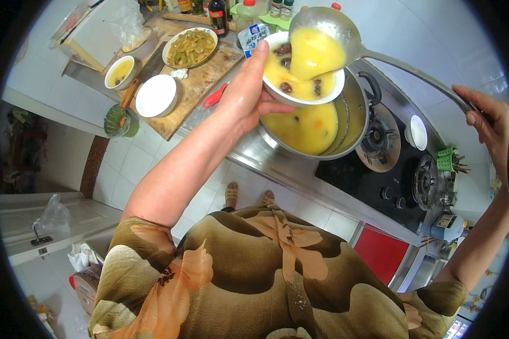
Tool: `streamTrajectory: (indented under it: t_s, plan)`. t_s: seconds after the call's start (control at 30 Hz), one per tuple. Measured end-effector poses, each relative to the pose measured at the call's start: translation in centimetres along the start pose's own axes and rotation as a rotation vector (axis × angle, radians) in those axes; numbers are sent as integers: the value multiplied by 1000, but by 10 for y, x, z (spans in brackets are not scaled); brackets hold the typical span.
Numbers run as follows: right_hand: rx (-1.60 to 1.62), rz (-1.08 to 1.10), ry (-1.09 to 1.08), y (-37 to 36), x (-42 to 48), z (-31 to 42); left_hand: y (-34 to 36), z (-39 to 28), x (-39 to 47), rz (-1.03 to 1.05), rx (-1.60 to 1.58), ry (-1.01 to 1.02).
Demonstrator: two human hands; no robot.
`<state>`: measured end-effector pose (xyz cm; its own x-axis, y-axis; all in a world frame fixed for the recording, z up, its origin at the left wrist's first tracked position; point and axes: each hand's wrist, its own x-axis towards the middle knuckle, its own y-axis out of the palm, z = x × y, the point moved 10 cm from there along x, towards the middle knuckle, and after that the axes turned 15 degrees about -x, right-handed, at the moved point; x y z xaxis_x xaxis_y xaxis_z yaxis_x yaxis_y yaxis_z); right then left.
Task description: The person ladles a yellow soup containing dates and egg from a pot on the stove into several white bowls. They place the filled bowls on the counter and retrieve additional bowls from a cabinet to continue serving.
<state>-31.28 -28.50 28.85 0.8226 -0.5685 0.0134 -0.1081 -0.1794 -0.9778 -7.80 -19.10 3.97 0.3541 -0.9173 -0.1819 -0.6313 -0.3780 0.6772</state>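
Note:
My left hand [248,87] grips a white bowl [297,101], thumb at its rim and fingers beneath. Yellow porridge with several dark red dates fills much of the bowl. In my right hand [490,118] is the long handle of a metal ladle [352,38]. The ladle's head is tipped over the bowl, and yellow porridge [316,51] runs from it into the bowl. Below the bowl stands a large metal pot [356,123] holding more of the same porridge [301,131]; the bowl hides part of the pot.
On a wooden cutting board [195,91] are a plate of cooked green vegetables [191,47], an upturned-looking white bowl [156,96] and a cleaver [130,93]. A filled bowl [120,73] sits at its left. Right of the pot, a gas stove [348,169] carries a small white bowl [416,132]. Bottles [217,17] line the back.

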Motion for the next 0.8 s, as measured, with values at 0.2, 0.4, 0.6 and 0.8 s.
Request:
streamTrajectory:
  t_s: [0.2,0.4,0.6,0.8]
  plan:
    - [-105,18,320,15,-6,-29,-5,2,-7,-72,-25,-49]
    - [-95,-39,252,17,-7,-34,-5,1,-7,-66,-5,-35]
    - [273,202,200,47,-3,-48,-4,-9,-13,-38,-36,31]
    - [422,156,198,57,-7,-77,-25,-32,-22,-26,-27,61]
